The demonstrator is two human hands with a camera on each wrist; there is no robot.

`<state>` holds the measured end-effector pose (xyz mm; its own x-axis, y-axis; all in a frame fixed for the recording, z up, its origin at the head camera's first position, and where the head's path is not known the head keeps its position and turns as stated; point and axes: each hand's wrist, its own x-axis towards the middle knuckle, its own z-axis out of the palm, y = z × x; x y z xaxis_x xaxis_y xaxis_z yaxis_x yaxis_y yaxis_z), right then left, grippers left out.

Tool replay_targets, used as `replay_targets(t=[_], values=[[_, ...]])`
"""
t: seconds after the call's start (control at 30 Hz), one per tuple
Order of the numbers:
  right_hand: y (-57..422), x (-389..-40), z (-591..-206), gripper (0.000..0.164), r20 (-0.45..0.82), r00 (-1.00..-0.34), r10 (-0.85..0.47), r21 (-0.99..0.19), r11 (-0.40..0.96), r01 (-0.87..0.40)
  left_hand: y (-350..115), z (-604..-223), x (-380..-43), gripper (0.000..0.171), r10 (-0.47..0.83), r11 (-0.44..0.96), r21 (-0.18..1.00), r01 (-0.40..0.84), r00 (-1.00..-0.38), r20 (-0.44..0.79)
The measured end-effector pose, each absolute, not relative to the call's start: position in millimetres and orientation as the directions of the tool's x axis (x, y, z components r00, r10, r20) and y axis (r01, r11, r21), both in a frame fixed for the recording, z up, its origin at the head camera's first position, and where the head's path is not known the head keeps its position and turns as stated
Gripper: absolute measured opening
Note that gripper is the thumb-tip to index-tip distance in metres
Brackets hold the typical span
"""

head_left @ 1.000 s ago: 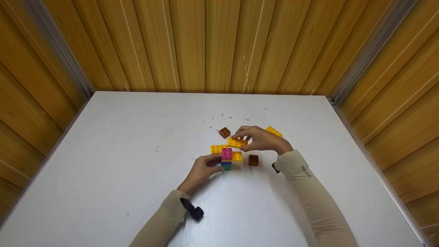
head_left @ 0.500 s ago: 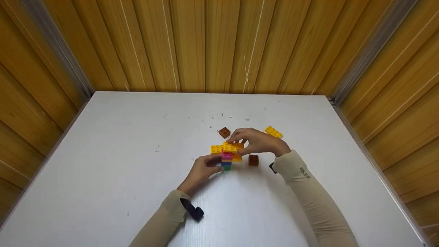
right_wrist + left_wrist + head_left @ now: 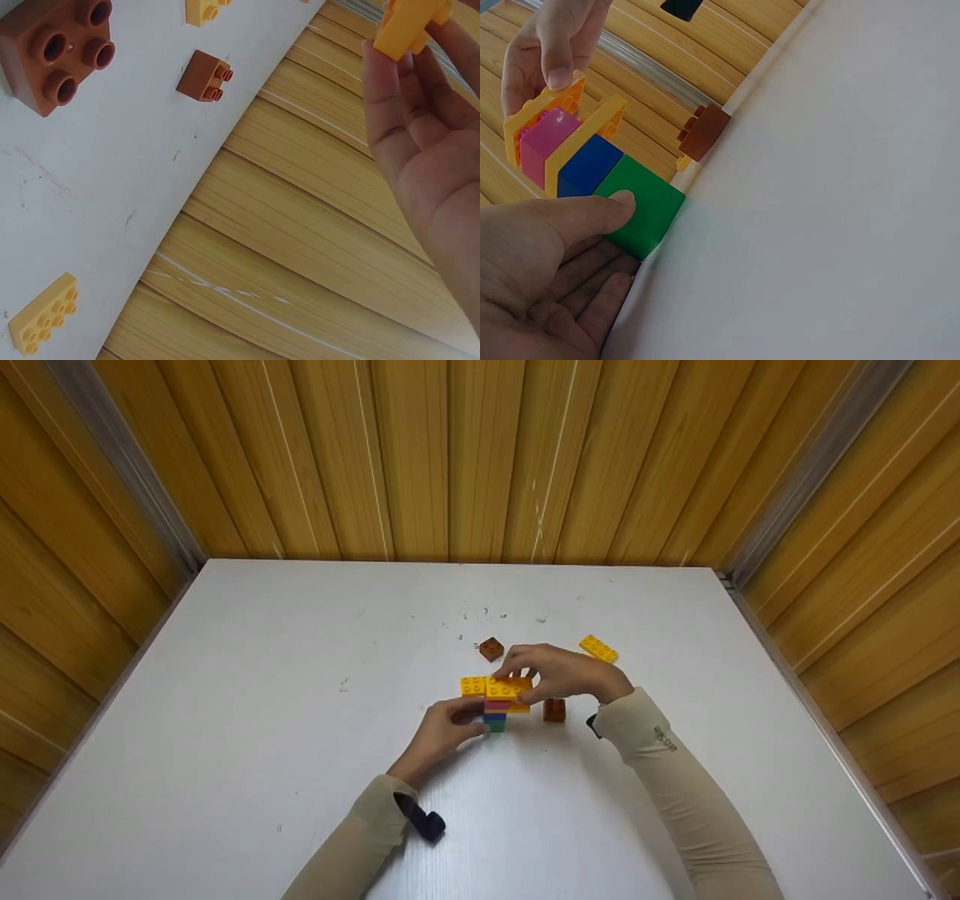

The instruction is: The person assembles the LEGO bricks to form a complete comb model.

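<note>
A small tower of toy building bricks stands upright in the head view: a green brick [image 3: 641, 210] at the bottom, then a blue brick [image 3: 590, 166], a yellow flat brick [image 3: 607, 118] sticking out to the right, and a pink brick [image 3: 546, 146]. The left hand [image 3: 442, 729] pinches the tower's base, its thumb on the green brick's face. Between thumb and fingers, the right hand [image 3: 561, 671] holds another yellow flat brick [image 3: 506, 688] over the pink one. The left wrist view shows this upper brick slightly tilted, right at the pink brick's studs.
On the white table [image 3: 300, 660] lie a brown brick [image 3: 491, 649] behind the hands and a second brown brick [image 3: 554, 710] to the tower's right. One yellow flat brick [image 3: 598, 649] lies farther back right, another yellow flat brick [image 3: 472, 685] just behind the tower. Wood-patterned walls [image 3: 480, 457] enclose the table.
The right hand has moved left and slightly toward the person, bringing its yellow flat brick from behind the tower down onto the pink brick. The left hand has stayed still.
</note>
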<state>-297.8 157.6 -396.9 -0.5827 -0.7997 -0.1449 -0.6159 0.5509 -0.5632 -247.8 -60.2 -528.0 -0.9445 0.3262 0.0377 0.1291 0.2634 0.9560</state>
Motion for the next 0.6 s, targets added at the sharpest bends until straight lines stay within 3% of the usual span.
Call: replay_targets(t=[0.2,0.6], values=[[156.2,-296.7,-395.0,0.041,-0.196,-0.604,-0.772,-0.558,0.594,-0.579,-59.4,-528.7,-247.5,0.043,0.329,0.26,0.957,0.128,-0.944,0.037],[153.1,-296.6,-393.0,0.038,-0.193,-0.586,-0.787,-0.556,0.58,-0.595,-60.2,-526.0,-247.0,0.043,0.326,0.271,0.957,0.107,-0.945,0.013]])
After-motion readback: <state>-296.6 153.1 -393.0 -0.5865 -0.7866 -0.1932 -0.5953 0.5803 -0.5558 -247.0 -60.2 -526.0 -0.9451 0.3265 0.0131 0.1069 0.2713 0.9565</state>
